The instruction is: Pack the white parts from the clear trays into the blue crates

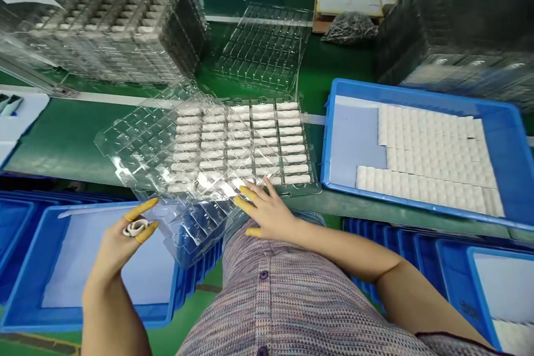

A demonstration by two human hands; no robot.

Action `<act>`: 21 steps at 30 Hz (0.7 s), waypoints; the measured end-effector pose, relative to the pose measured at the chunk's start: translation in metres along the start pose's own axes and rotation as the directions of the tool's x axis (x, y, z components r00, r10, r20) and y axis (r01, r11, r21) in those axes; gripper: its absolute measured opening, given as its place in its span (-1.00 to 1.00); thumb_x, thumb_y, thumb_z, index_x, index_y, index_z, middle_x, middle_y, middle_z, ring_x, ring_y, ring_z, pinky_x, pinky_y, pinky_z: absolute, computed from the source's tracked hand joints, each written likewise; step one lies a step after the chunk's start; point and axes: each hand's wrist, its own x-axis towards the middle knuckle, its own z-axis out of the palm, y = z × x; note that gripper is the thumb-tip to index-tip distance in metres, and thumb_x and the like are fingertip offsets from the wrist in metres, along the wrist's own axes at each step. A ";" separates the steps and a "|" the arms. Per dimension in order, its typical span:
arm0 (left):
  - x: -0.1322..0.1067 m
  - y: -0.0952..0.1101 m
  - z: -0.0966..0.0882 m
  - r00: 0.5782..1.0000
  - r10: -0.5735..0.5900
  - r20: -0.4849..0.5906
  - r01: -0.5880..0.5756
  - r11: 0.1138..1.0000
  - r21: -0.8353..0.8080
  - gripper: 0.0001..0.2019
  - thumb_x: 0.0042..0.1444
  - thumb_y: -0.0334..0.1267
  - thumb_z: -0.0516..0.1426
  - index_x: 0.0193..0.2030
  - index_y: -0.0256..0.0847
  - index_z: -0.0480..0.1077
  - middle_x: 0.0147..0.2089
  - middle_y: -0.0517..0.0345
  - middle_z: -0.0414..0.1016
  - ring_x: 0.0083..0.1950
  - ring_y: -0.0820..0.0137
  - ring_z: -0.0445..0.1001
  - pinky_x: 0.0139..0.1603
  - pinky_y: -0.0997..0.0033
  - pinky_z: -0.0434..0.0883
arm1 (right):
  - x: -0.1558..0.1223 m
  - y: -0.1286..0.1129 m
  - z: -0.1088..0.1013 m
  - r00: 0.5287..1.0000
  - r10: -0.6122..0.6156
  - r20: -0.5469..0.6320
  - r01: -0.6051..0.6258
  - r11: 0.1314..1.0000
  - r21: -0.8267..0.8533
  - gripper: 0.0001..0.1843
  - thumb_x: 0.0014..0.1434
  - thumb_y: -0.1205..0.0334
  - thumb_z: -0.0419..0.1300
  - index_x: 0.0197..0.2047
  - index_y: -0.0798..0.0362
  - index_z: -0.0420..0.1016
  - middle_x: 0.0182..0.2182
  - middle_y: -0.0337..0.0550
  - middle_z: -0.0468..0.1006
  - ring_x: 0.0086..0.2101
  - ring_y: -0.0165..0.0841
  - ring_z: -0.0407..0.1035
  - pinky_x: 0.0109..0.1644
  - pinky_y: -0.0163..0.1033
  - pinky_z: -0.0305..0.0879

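Hands apart: left hand (112, 250) raised, fingers spread, yellow finger cots (142, 209) on fingertips, white curled strip (136, 228) among fingers, grip unclear; right hand (269, 212) open, resting on clear blister tray (125, 147), unclenched. White bars (242, 142) in rows inside tray. Blue bin (327, 139) right of tray, white blocks (429, 158) packed inside; second blue bin (50, 267) below tray; stacked trays (112, 28) beyond tray.
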 end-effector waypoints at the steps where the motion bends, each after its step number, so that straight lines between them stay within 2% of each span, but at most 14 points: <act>1: 0.000 -0.001 -0.004 0.998 -0.044 0.036 0.046 0.998 -0.041 -0.37 -0.08 0.06 0.38 0.16 -0.09 0.57 -0.39 0.21 0.48 -0.44 0.39 0.35 -0.40 0.40 0.38 | 0.005 0.001 0.002 0.999 -0.038 -0.020 0.037 0.998 -0.050 -0.35 0.34 0.04 0.33 0.40 0.08 0.36 0.40 0.15 0.35 0.44 -0.01 0.09 0.56 0.37 -0.28; 3: -0.001 -0.002 -0.006 0.994 -0.080 0.078 0.090 0.987 -0.136 -0.34 -0.12 0.06 0.42 0.14 -0.14 0.57 -0.47 0.26 0.38 -0.47 0.40 0.33 -0.48 0.44 0.31 | 0.017 0.007 -0.005 0.994 -0.110 -0.025 0.105 0.986 -0.132 -0.68 0.40 0.34 0.21 0.18 0.04 0.56 0.21 0.04 0.56 0.24 -0.13 0.37 0.57 0.33 -0.24; 5: -0.005 0.002 -0.004 0.994 -0.067 0.085 0.083 0.975 -0.204 -0.36 -0.16 0.05 0.43 0.07 -0.17 0.57 -0.46 0.23 0.41 -0.46 0.39 0.36 -0.48 0.43 0.33 | 0.028 0.016 -0.024 0.989 -0.151 0.003 0.149 0.973 -0.174 -0.74 0.39 0.46 0.14 -0.09 0.03 0.66 -0.08 -0.08 0.66 -0.03 -0.23 0.51 0.57 0.31 -0.20; 7: -0.008 0.009 0.000 0.996 -0.048 0.081 0.064 0.976 -0.208 -0.39 -0.17 0.06 0.44 0.03 -0.17 0.57 -0.44 0.20 0.44 -0.45 0.37 0.37 -0.47 0.40 0.36 | 0.032 0.030 -0.053 0.986 -0.167 0.025 0.169 0.967 -0.189 -0.72 0.36 0.50 0.15 -0.21 0.04 0.67 -0.23 -0.14 0.63 -0.16 -0.26 0.52 0.56 0.33 -0.19; 9: -0.008 0.018 0.005 0.999 -0.034 0.022 0.037 0.990 -0.138 -0.38 -0.12 0.08 0.41 0.08 -0.15 0.57 -0.43 0.20 0.45 -0.44 0.35 0.37 -0.43 0.37 0.39 | 0.028 0.053 -0.085 0.986 -0.162 0.033 0.165 0.970 -0.181 -0.70 0.31 0.55 0.17 -0.24 0.02 0.68 -0.22 -0.17 0.64 -0.13 -0.27 0.52 0.57 0.34 -0.21; 11: -0.003 0.026 0.009 0.999 -0.004 -0.046 0.003 1.000 -0.012 -0.35 -0.03 0.08 0.35 0.20 -0.12 0.53 -0.36 0.17 0.50 -0.40 0.33 0.40 -0.33 0.33 0.45 | 0.017 0.084 -0.113 0.989 -0.136 0.050 0.142 0.977 -0.158 -0.66 0.25 0.60 0.18 -0.23 -0.01 0.68 -0.12 -0.19 0.67 0.00 -0.24 0.52 0.57 0.38 -0.23; 12: 0.000 0.029 0.012 0.998 0.020 -0.051 -0.017 0.998 0.058 -0.34 0.00 0.08 0.31 0.25 -0.10 0.50 -0.29 0.14 0.56 -0.37 0.31 0.43 -0.26 0.30 0.49 | 0.010 0.101 -0.124 0.994 -0.097 0.046 0.103 0.982 -0.161 -0.64 0.22 0.61 0.18 -0.21 -0.01 0.69 -0.03 -0.17 0.67 0.11 -0.19 0.48 0.55 0.42 -0.23; 14: 0.010 0.033 0.019 0.995 0.091 0.033 -0.095 0.981 0.171 -0.35 0.05 0.06 0.25 0.29 -0.09 0.48 -0.08 0.05 0.64 -0.25 0.24 0.55 -0.12 0.23 0.54 | -0.005 0.130 -0.138 0.997 0.066 -0.044 -0.074 0.976 -0.206 -0.61 0.18 0.64 0.16 -0.16 0.02 0.70 0.17 -0.08 0.60 0.31 -0.06 0.33 0.52 0.50 -0.20; 16: 0.017 0.037 0.030 0.969 0.195 0.150 -0.223 0.954 0.198 -0.39 0.07 0.07 0.22 0.26 -0.09 0.48 0.13 -0.02 0.63 -0.04 0.12 0.62 0.04 0.17 0.55 | -0.019 0.144 -0.139 0.948 0.254 -0.190 -0.294 0.929 -0.225 -0.59 0.21 0.61 0.12 -0.08 0.07 0.70 0.30 0.03 0.50 0.39 0.03 0.21 0.50 0.52 -0.15; 17: 0.019 0.040 0.036 0.949 0.250 0.194 -0.286 0.940 0.186 -0.41 0.09 0.07 0.21 0.25 -0.09 0.49 0.19 -0.04 0.61 0.07 0.08 0.61 0.11 0.15 0.53 | -0.024 0.144 -0.135 0.919 0.315 -0.238 -0.364 0.909 -0.205 -0.59 0.26 0.57 0.10 -0.02 0.07 0.68 0.32 0.06 0.48 0.39 0.03 0.22 0.49 0.51 -0.11; 18: 0.021 0.043 0.043 0.929 0.295 0.225 -0.335 0.927 0.169 -0.43 0.12 0.07 0.20 0.23 -0.09 0.50 0.23 -0.04 0.59 0.15 0.05 0.59 0.16 0.15 0.52 | -0.028 0.140 -0.127 0.908 0.341 -0.242 -0.386 0.907 -0.171 -0.60 0.31 0.50 0.10 0.07 0.05 0.66 0.33 0.05 0.46 0.38 0.01 0.24 0.49 0.48 -0.07; 19: 0.021 0.048 0.049 0.914 0.321 0.248 -0.365 0.917 0.158 -0.46 0.13 0.07 0.19 0.22 -0.08 0.51 0.24 -0.05 0.59 0.17 0.05 0.58 0.18 0.15 0.52 | -0.031 0.132 -0.118 0.919 0.337 -0.203 -0.367 0.921 -0.132 -0.60 0.35 0.41 0.12 0.16 0.01 0.61 0.35 0.04 0.45 0.37 -0.01 0.26 0.49 0.44 -0.03; 21: 0.021 0.057 0.060 0.901 0.320 0.293 -0.376 0.912 0.162 -0.48 0.15 0.04 0.19 0.22 -0.07 0.52 0.20 -0.03 0.61 0.10 0.08 0.63 0.11 0.19 0.55 | -0.033 0.110 -0.095 0.956 0.286 -0.065 -0.290 0.955 -0.058 -0.51 0.37 0.20 0.22 0.34 -0.02 0.47 0.41 0.04 0.37 0.37 -0.01 0.25 0.50 0.37 0.03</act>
